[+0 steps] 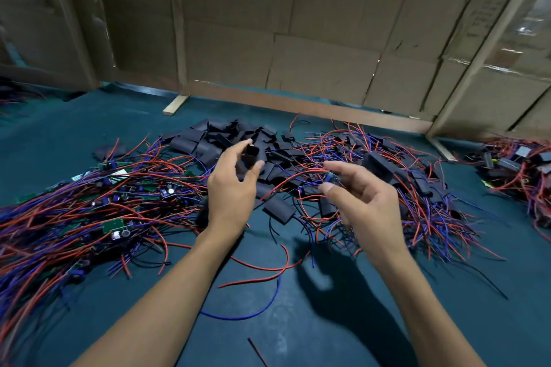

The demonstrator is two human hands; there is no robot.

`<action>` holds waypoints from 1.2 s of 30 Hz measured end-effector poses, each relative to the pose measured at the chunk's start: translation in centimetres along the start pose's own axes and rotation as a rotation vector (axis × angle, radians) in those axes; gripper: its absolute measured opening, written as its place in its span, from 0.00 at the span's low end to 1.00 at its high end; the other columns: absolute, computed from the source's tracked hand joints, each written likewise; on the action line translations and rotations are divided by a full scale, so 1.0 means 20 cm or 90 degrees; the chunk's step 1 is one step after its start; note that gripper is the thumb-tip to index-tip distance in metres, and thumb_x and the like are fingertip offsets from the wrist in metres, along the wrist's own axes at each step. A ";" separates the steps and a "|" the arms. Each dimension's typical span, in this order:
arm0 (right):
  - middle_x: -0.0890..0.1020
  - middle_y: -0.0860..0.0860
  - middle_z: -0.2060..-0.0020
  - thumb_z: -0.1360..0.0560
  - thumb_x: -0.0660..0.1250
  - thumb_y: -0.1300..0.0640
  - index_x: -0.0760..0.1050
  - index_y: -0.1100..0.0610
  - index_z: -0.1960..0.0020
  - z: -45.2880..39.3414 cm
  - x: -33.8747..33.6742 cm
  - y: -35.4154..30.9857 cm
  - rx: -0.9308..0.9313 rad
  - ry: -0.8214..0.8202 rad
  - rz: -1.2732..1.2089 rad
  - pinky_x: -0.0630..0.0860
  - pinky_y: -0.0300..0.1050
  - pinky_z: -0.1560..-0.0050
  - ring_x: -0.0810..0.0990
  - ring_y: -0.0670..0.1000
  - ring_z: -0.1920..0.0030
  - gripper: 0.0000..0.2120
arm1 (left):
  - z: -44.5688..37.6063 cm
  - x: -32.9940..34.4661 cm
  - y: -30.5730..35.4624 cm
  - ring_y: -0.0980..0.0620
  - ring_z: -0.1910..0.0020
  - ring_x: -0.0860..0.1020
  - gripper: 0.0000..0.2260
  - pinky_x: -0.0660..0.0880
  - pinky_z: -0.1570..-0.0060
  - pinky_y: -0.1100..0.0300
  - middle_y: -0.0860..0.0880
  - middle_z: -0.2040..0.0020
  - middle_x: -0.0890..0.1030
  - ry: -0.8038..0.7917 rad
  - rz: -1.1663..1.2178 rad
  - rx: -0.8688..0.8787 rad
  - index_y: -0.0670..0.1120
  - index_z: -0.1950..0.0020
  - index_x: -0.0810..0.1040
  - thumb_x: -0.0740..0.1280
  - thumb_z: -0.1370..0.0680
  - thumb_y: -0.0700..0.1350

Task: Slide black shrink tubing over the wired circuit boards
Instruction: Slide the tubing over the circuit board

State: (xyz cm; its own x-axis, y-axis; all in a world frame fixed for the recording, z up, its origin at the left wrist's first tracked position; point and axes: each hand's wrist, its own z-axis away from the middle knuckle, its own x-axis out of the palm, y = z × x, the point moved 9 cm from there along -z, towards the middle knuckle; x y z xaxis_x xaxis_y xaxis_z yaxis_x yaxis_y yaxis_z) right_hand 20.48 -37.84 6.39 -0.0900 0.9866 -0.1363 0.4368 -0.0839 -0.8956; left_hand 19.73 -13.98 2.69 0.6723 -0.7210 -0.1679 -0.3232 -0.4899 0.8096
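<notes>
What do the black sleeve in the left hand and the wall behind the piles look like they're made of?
The black sleeve in the left hand: matte, thin-walled flexible plastic, judging by its dull surface and open, squashed mouth; likely heat-shrink. The back wall: brown corrugated cardboard sheets, creased and torn at the edges, apparently on pale wooden battens.

A: Left hand (231, 188) position?

B: Centre of frame, raised, back of hand toward camera. Thumb and forefinger curled, pinching a black tube piece (250, 156) at the fingertips. Bare forearm runs down to the lower left.

A: Right hand (362, 202)?

B: Right of centre, level with the left and apart from it. Fingers curled, thumb and forefinger pinching a small circuit board (332, 180). Bare forearm exits at the lower right.
</notes>
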 end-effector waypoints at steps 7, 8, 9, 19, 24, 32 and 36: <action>0.78 0.58 0.68 0.30 0.78 0.59 0.87 0.56 0.54 -0.04 -0.13 0.00 0.014 0.076 -0.189 0.60 0.36 0.75 0.63 0.47 0.75 0.06 | 0.02 0.16 -0.02 0.66 0.46 0.79 0.19 0.70 0.45 0.74 0.59 0.44 0.83 -0.179 0.015 0.020 0.52 0.36 0.80 0.75 0.25 0.38; 0.81 0.58 0.66 0.30 0.77 0.60 0.87 0.56 0.53 -0.05 -0.16 -0.01 0.002 0.095 -0.222 0.60 0.36 0.75 0.64 0.46 0.76 0.05 | 0.02 0.19 -0.01 0.65 0.45 0.79 0.20 0.71 0.44 0.73 0.60 0.45 0.82 -0.202 0.012 0.036 0.52 0.36 0.80 0.75 0.25 0.38; 0.82 0.56 0.66 0.29 0.76 0.59 0.86 0.57 0.53 -0.05 -0.19 -0.02 -0.010 0.110 -0.242 0.60 0.36 0.75 0.64 0.46 0.76 0.06 | 0.03 0.20 -0.01 0.65 0.45 0.79 0.20 0.71 0.44 0.73 0.61 0.44 0.82 -0.222 0.006 0.049 0.53 0.36 0.80 0.75 0.25 0.38; 0.72 0.65 0.65 0.32 0.76 0.53 0.85 0.60 0.51 -0.06 -0.26 0.00 -0.011 0.151 -0.177 0.60 0.36 0.75 0.63 0.47 0.77 0.14 | 0.04 0.21 0.03 0.63 0.40 0.78 0.20 0.70 0.40 0.71 0.60 0.40 0.82 -0.247 0.001 0.082 0.52 0.35 0.80 0.76 0.26 0.39; 0.73 0.58 0.70 0.28 0.74 0.58 0.85 0.58 0.51 -0.06 -0.27 -0.01 -0.041 0.176 -0.123 0.61 0.36 0.74 0.62 0.48 0.78 0.07 | 0.06 0.21 0.07 0.68 0.41 0.76 0.20 0.68 0.40 0.73 0.58 0.40 0.82 -0.256 -0.003 0.116 0.49 0.34 0.80 0.76 0.26 0.39; 0.71 0.47 0.76 0.27 0.74 0.58 0.84 0.61 0.49 -0.06 -0.29 -0.01 -0.066 0.187 -0.060 0.63 0.37 0.75 0.64 0.49 0.78 0.09 | 0.07 0.22 0.11 0.59 0.38 0.78 0.21 0.71 0.36 0.65 0.54 0.39 0.82 -0.286 0.002 0.134 0.46 0.34 0.80 0.76 0.26 0.39; 0.71 0.48 0.74 0.27 0.75 0.59 0.85 0.58 0.50 -0.06 -0.32 -0.01 -0.068 0.205 -0.026 0.64 0.40 0.73 0.65 0.49 0.74 0.06 | 0.07 0.23 0.10 0.62 0.38 0.77 0.21 0.71 0.37 0.65 0.56 0.38 0.82 -0.291 -0.002 0.143 0.48 0.33 0.80 0.76 0.25 0.40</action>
State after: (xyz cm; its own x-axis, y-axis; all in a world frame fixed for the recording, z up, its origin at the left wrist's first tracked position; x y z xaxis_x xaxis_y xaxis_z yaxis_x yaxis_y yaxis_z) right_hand 22.00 -43.89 7.90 0.1705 0.9838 0.0555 0.5314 -0.0444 -0.8460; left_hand 21.19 -18.95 2.72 0.3294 -0.8352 -0.4404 -0.4900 -0.5499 0.6764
